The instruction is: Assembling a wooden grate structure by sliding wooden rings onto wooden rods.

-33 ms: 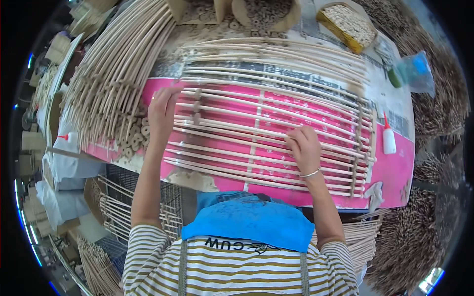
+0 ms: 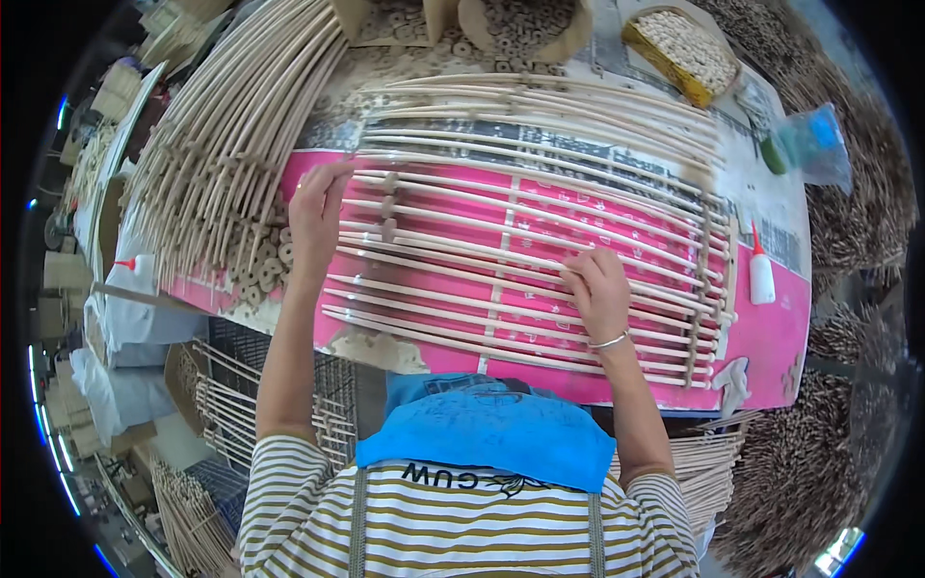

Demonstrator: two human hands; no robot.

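Observation:
Pale wooden sticks (image 2: 453, 289) lie side by side across the pink sheet, spaced apart. Near their right ends, a column of small brown wooden rings (image 2: 696, 332) is threaded on them; a shorter column of rings (image 2: 389, 207) sits near the left ends. My left hand (image 2: 316, 212) is closed at the left ends of the upper sticks, its fingertips pressed together; what they pinch is too small to make out. Over the middle-right of the sticks, my right hand (image 2: 601, 294) is closed, thumb and forefinger pinching one stick.
A tall heap of ringed sticks (image 2: 231, 125) lies at left, with loose rings (image 2: 260, 275) beside it. Containers of rings (image 2: 525, 29) and a tub of pale beads (image 2: 679, 53) stand at the back. A red-tipped glue bottle (image 2: 761, 275) and a white cloth (image 2: 732, 382) are at right.

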